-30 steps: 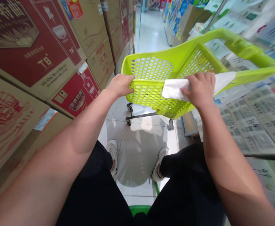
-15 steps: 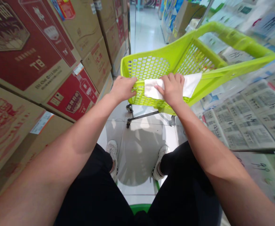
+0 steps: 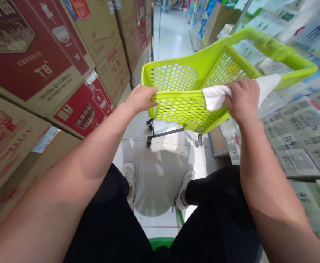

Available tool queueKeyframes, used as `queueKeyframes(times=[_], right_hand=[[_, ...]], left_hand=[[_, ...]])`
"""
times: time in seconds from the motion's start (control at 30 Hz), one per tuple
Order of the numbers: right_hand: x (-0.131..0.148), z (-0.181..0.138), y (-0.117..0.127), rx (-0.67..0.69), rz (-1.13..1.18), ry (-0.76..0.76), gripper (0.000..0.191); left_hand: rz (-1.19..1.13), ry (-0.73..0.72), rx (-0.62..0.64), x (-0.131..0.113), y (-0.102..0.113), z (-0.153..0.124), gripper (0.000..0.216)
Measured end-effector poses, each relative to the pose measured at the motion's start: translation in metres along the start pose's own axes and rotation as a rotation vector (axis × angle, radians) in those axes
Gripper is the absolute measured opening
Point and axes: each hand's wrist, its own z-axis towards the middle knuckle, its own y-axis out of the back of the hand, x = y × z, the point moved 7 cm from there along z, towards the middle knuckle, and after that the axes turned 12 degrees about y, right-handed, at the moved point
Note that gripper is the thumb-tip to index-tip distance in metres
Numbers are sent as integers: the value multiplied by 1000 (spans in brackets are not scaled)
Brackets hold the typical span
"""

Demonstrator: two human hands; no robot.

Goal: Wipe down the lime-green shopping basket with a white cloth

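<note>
The head view shows the left hand (image 3: pixel 141 98) with its fingers curled tight over the near rim of the green basket cart (image 3: pixel 176 106). The right hand (image 3: pixel 243 98) is closed around a white cloth (image 3: pixel 216 96), pressing it on the rim near the right corner. It looks like wiping work, with the far handle not yet reached.

A lime-green basket (image 3: pixel 176 106) pierced with honeycomb holes, a plain white cloth (image 3: pixel 217 96), red-and-tan cartons (image 3: pixel 67 65).
</note>
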Motion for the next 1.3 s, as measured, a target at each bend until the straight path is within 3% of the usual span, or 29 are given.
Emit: queueKeyframes(times=[0.1,0.23,0.37,0.57,0.67,0.83,0.97,1.03,1.1,1.2,1.3], right_hand=[[-1,-1,-5,3,-51,-35,54],[17,9,-24,72,-116,-95,61],[43,22,-42,119,-144,-60,51],[66,30,-48,88,-152,-34,39],[95,34,-53,77,-134,-6,37],[172,44,-67,42,-26,64,46],[201,50,-67,65,12,115,45],[196,52,-63,97,7,181,49],[174,52,-59,128,-13,192,52],[109,47,-50,130,-82,50,52],[48,37,-38,42,-162,-74,55]], left_hand=[[0,9,-18,-3,-2,0,32],[7,15,-55,-14,-2,-6,36],[18,7,-20,-25,0,-12,36],[53,21,-16,-26,5,-16,32],[57,19,-16,-29,5,-20,31],[28,-40,22,-45,5,-26,30],[-39,-74,65,-49,7,-28,30],[-44,-82,66,-46,8,-27,29],[-21,-74,57,-38,9,-25,28],[19,-43,59,-22,7,-20,30],[27,-33,78,-12,5,-18,32]])
